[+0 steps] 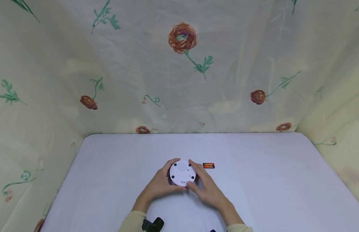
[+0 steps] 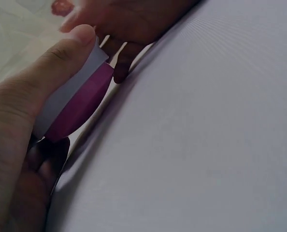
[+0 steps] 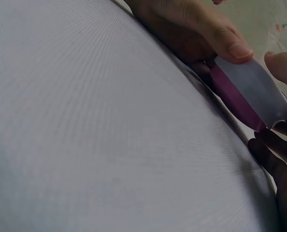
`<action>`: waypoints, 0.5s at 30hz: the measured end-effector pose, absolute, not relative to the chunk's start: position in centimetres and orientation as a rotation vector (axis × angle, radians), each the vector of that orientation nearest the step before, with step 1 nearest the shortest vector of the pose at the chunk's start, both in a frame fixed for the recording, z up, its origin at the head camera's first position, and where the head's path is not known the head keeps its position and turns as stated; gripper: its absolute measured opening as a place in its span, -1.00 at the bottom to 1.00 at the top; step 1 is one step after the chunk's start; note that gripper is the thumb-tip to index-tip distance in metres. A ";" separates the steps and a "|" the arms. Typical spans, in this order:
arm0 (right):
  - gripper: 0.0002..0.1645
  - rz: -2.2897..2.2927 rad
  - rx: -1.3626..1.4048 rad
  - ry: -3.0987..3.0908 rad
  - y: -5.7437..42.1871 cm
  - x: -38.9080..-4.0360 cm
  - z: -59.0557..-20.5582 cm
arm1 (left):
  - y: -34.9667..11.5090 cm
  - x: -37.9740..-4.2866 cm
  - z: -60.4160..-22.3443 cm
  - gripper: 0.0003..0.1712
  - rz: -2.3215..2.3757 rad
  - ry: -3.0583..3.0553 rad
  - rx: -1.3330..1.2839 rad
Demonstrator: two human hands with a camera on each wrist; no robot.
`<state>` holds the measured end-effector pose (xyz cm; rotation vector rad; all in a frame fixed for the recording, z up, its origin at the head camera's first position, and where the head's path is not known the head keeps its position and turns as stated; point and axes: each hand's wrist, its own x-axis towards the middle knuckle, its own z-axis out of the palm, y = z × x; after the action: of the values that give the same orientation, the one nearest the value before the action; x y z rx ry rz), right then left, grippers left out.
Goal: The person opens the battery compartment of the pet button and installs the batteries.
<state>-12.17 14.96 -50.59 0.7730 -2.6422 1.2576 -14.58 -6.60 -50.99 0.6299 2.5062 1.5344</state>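
A round white device [image 1: 182, 173] sits between both hands, its face with a patch of small holes and several dark round feet turned up. In the wrist views its side is white above and purple below [image 2: 83, 104]. My left hand [image 1: 160, 182] grips it from the left, fingers at the far rim and thumb along the near edge. From the right, my right hand [image 1: 207, 190] holds it, with the thumb at the near rim and a fingertip by the upper right foot. In the right wrist view the device [image 3: 252, 89] is held close over the table.
A red and black battery [image 1: 208, 165] lies on the white table [image 1: 110, 167], just right of the right hand's fingers. Behind the table hangs a flowered curtain [image 1: 226, 64], which also runs along both sides. A black wrist camera [image 1: 153, 224] shows at the left sleeve.
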 end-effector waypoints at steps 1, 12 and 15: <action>-0.14 1.254 0.759 -2.644 14.9 -12.2 -50.6 | -6.6 -14.6 -51.0 0.22 1.518 2.521 0.632; -0.31 1.253 0.755 -2.616 14.7 -12.3 -50.5 | -6.3 -14.5 -51.1 0.24 1.417 2.626 0.664; -0.36 1.246 0.739 -2.622 14.7 -12.2 -50.4 | -6.2 -14.5 -51.1 0.24 1.380 2.645 0.665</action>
<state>-12.20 14.67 -50.38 0.7394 -2.6219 1.2460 -14.47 -6.19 -51.13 0.6647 2.6446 1.3801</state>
